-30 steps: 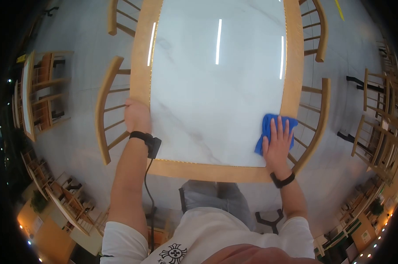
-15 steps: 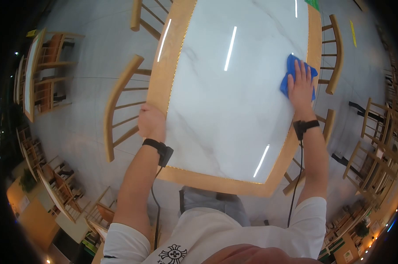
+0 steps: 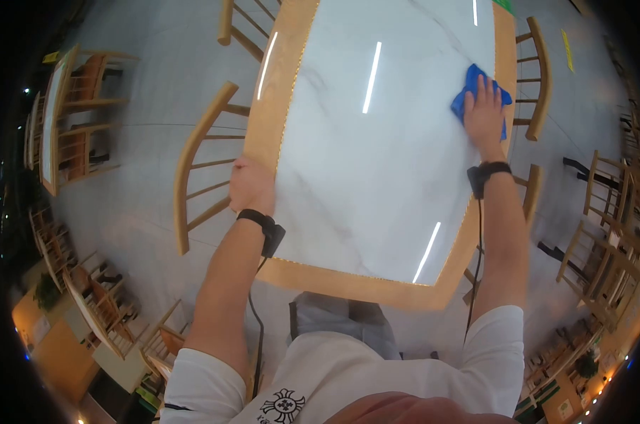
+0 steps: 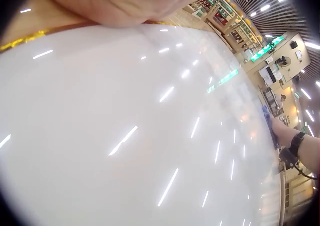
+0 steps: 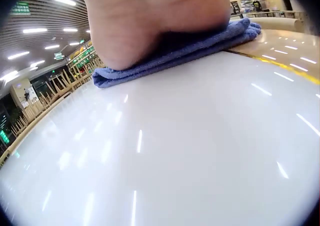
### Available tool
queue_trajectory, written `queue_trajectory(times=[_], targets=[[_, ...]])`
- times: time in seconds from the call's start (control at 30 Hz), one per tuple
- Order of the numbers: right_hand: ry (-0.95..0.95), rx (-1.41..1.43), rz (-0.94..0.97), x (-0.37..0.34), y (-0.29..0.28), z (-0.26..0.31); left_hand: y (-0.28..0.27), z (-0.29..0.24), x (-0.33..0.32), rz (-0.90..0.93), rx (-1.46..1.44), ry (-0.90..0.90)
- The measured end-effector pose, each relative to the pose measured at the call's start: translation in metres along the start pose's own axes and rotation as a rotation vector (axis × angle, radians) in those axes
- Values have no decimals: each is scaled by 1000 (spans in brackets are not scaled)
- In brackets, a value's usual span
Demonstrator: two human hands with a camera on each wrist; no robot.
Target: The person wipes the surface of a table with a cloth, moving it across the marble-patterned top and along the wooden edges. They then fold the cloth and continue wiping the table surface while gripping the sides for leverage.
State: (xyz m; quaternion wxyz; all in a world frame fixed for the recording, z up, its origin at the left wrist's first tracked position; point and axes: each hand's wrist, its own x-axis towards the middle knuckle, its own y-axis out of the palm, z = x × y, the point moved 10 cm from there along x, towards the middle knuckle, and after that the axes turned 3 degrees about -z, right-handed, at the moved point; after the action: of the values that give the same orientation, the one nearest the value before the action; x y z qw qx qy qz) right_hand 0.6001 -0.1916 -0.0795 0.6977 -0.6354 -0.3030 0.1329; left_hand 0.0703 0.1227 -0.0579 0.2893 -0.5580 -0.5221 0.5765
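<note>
A blue cloth (image 3: 459, 104) lies at the right edge of the marble-look table (image 3: 362, 177), partly over its wooden border. The right hand (image 3: 484, 119) rests flat on it with fingers extended; in the right wrist view the folded cloth (image 5: 170, 58) is under the palm (image 5: 150, 21). On the left border of the table the left hand (image 3: 252, 185) rests at the edge, its fingers bent and partly hidden. The left wrist view shows that hand (image 4: 120, 1) against the border beside the white top (image 4: 110, 106).
Wooden chairs stand along the left side (image 3: 193, 169) and the right side (image 3: 539, 78) of the table. A green item (image 3: 504, 6) is at the far right corner. Cables hang from both wrist cameras. Other tables and chairs stand farther off on both sides.
Over the last second the right hand and the blue cloth have moved far up the right edge, away from the body. The left hand has stayed at the left border while the head view shifted.
</note>
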Motion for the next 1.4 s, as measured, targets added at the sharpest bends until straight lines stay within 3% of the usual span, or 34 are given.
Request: queue_trajectory(times=[0.2,0.4,0.53,0.77,0.87,1.0,1.17,1.3,1.4], targets=[[-162,125,110,-132,-70,59,7,-1,4,45,-26,87],[-109,179,252,-277,-118,89,0,-7,-1,28,-59,90],[27,225,352,-374,-139,102,2,-8,-1,-1,-46,124],[-65,287,436,-491,-155,117,5,-4,4,12,-49,27],[-113,285,455,-483,-157,119,2,-6,-1,23,-47,-5],[-330,328,538,-430,-154,130,4,-3,1,43,-27,29],[-511,315,478,-311,-135,148,4,-3,1,63,-48,62],[-503,297,406,-206,-106,150,5,-1,3,52,-8,73],[-472,274,237,-130,-88,147,-3,-3,-2,38,30,7]])
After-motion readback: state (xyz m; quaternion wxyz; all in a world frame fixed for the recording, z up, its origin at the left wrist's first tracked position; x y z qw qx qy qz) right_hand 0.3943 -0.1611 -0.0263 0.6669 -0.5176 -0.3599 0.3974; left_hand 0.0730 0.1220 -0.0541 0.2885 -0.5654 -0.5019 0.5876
